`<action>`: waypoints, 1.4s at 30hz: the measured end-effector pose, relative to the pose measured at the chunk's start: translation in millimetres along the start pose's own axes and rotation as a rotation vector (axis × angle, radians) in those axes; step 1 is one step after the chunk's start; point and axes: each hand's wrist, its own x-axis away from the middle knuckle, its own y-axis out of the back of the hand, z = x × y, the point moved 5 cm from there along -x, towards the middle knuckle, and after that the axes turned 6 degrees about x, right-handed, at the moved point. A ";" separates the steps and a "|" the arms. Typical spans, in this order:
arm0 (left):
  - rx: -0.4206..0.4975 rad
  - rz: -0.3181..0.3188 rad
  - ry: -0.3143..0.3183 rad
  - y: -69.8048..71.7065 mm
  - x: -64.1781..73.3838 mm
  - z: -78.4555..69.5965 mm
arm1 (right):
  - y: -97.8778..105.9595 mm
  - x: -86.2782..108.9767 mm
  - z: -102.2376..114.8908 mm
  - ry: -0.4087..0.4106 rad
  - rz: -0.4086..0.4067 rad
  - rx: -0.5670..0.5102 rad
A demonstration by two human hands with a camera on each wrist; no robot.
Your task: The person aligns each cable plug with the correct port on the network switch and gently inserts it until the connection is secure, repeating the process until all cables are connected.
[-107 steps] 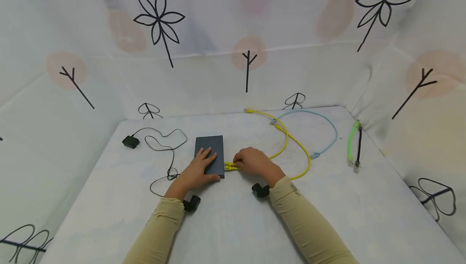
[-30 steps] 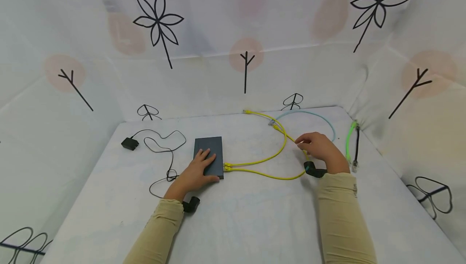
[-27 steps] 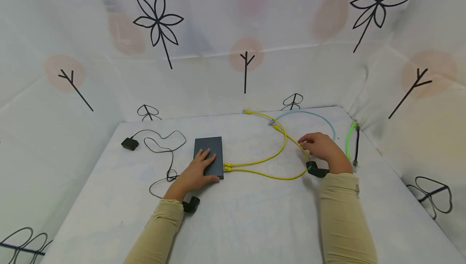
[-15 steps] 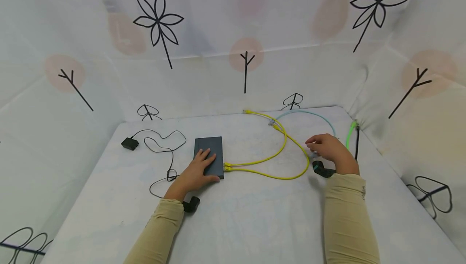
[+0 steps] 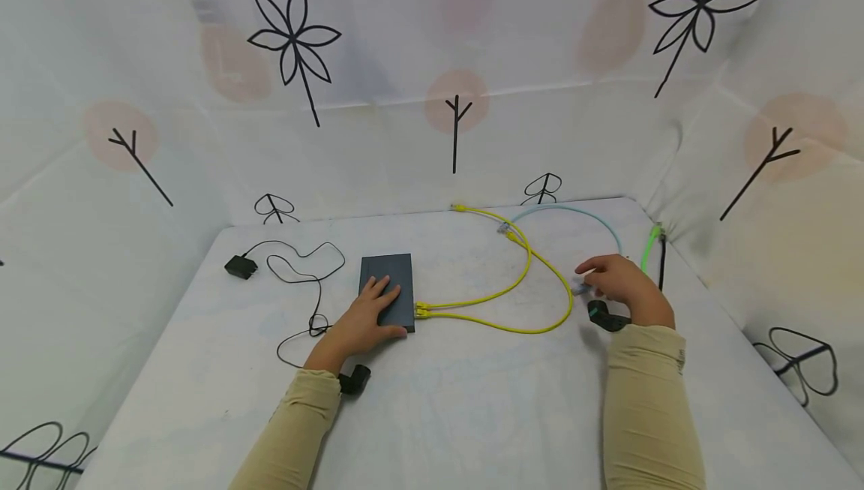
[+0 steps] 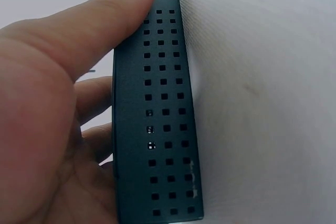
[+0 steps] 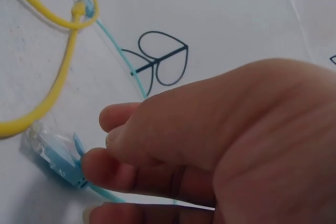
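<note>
My left hand lies with spread fingers on top of a dark grey network switch. In the left wrist view its thumb presses the switch's perforated side. Two yellow network cables have one end each plugged into the switch's right edge. My right hand hovers over the light blue network cable. Seen from the right wrist, loosely bent fingers are beside the light blue cable's near plug, a fingertip at its edge; contact cannot be told.
A black power adapter with a thin looping cord lies left of the switch. Short green and black cables lie at the right edge, partly behind the right hand. White patterned cloth walls enclose the table.
My right hand has left the yellow plugs at the switch and moved right along the yellow cable to the light blue cable's near plug. My left hand stays on the switch.
</note>
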 end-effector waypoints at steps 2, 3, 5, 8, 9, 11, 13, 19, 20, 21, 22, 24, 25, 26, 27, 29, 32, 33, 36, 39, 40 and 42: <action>0.001 0.000 0.001 0.1 -0.1 -0.1 | 0.0 0.5 -2.9 0.000 0.001 -0.003; 0.001 0.001 0.001 0.2 -0.1 -0.2 | -0.3 0.6 -4.3 -0.003 0.004 -0.006; 0.001 0.001 0.000 0.4 0.1 -0.3 | -0.9 0.8 -6.6 -0.017 0.012 -0.012; 0.002 0.001 -0.003 0.8 0.6 -0.9 | -1.8 0.8 -10.2 -0.045 0.024 -0.016; 0.004 0.001 -0.004 1.0 0.7 -1.2 | -2.1 0.7 -11.2 -0.051 0.029 -0.017; 0.005 0.002 -0.003 1.2 1.0 -1.7 | -2.8 -0.1 -13.1 -0.064 0.034 -0.015; 0.007 0.003 -0.004 1.3 1.2 -2.4 | -3.7 -1.5 -15.2 -0.069 0.040 -0.015; 0.006 0.001 -0.013 0.9 1.1 -2.8 | -7.3 -6.3 -21.8 -0.089 0.056 -0.035; 0.005 0.001 -0.011 0.9 1.0 -2.6 | -7.9 -7.1 -22.8 -0.092 0.057 -0.034; 0.004 0.001 -0.010 1.0 0.9 -2.4 | -8.3 -7.6 -23.3 -0.095 0.055 -0.030; 0.004 0.001 -0.010 1.1 1.0 -2.4 | -8.5 -8.0 -23.4 -0.097 0.051 -0.024; 0.005 0.001 -0.008 1.0 1.0 -1.9 | -8.5 -8.1 -22.3 -0.086 0.035 -0.012; 0.005 0.002 -0.007 1.1 1.1 -1.7 | -8.4 -7.5 -21.2 -0.076 0.024 -0.006; 0.007 0.001 -0.009 1.1 1.3 -1.8 | -8.3 -7.2 -20.1 -0.066 0.012 0.002; 0.007 0.001 -0.009 1.0 1.4 -1.7 | -8.4 -6.8 -18.9 -0.059 0.001 0.008; 0.007 0.002 -0.009 0.9 1.6 -1.4 | -8.7 -6.5 -16.9 -0.044 -0.024 0.017; 0.007 0.000 -0.013 0.4 1.5 -1.3 | -8.8 -6.7 -14.2 -0.048 -0.061 0.027; 0.005 0.001 -0.011 0.4 1.5 -1.1 | -8.4 -6.9 -13.3 -0.054 -0.074 0.031; 0.004 -0.002 -0.015 0.3 1.4 -0.8 | -6.8 -7.2 -9.8 -0.064 -0.121 0.041; 0.008 -0.002 -0.016 0.4 1.3 -0.8 | -4.3 -7.1 -6.5 -0.067 -0.162 0.051; 0.011 -0.002 -0.016 0.5 1.2 -0.8 | -3.5 -7.0 -5.6 -0.068 -0.175 0.055; 0.012 -0.001 -0.015 0.5 1.0 -0.9 | -1.7 -6.6 -3.7 -0.078 -0.199 0.067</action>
